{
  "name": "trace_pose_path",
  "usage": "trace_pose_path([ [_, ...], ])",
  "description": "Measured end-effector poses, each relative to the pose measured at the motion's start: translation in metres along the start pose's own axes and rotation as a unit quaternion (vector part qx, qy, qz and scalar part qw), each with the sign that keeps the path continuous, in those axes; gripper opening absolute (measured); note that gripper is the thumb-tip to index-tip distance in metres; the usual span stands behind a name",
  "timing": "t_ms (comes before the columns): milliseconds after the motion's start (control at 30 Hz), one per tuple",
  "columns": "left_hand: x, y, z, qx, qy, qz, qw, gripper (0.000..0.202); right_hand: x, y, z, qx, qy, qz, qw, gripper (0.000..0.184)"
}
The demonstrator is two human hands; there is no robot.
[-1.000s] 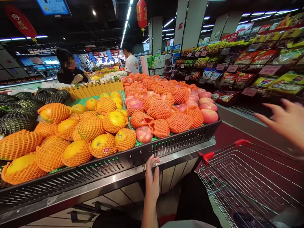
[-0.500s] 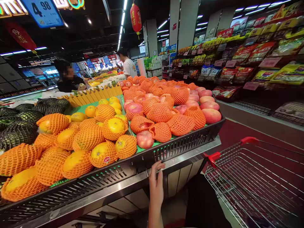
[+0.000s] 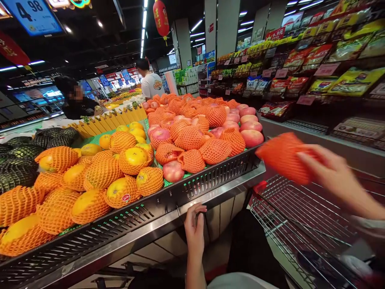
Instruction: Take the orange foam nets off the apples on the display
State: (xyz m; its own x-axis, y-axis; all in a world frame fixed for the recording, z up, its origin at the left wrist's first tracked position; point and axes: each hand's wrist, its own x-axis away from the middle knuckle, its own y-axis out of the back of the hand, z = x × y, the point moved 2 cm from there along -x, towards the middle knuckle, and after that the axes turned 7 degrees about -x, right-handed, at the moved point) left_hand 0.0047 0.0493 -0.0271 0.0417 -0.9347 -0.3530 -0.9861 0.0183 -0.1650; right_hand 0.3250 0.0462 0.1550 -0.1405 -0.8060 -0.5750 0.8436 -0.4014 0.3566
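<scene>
On the right, my right hand [image 3: 331,170] grips an apple in an orange foam net [image 3: 285,158], blurred by motion, above the wire shopping cart [image 3: 288,208]. The net covers the fruit, which looks like those in the apple pile [image 3: 189,136]. My left hand [image 3: 195,224] rests at the metal edge [image 3: 168,222] of the fruit stand, fingers loosely curved and apart, holding nothing. Just beyond it is the black slotted crate wall [image 3: 216,176]. One bare red apple [image 3: 173,171] sits at the pile's front.
Left of the apples lie netted yellow-orange fruits [image 3: 104,172] and dark fruits in black nets [image 3: 18,160]. Shelves of packaged goods [image 3: 303,76] line the right. Two people stand beyond the stand, one in a white shirt [image 3: 152,85]. A red lantern [image 3: 161,18] hangs overhead.
My right hand has come into view at the right with the netted apple. My left hand stays at the stand's edge. The view has shifted slightly to the right.
</scene>
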Motion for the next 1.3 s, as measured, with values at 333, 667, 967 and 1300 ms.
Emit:
trace_pose_path([
  [333,0.011,-0.014,-0.006,0.054,0.026,-0.108,0.992,0.049,0.050,-0.163,0.020,-0.201,-0.068,0.304,0.929,0.034],
  [667,-0.002,-0.013,-0.009,-0.025,0.020,-0.235,0.971,0.039,0.061,-0.159,-0.006,-0.255,-0.053,0.254,0.931,0.034],
  [967,0.009,0.000,-0.040,-0.404,-0.184,-0.192,0.875,0.044,0.046,-0.145,0.005,-0.123,0.113,0.293,0.942,0.023],
  [1300,0.004,0.001,-0.039,-0.405,-0.256,-0.197,0.855,0.011,0.048,-0.157,-0.011,-0.314,-0.123,0.221,0.915,0.053],
])
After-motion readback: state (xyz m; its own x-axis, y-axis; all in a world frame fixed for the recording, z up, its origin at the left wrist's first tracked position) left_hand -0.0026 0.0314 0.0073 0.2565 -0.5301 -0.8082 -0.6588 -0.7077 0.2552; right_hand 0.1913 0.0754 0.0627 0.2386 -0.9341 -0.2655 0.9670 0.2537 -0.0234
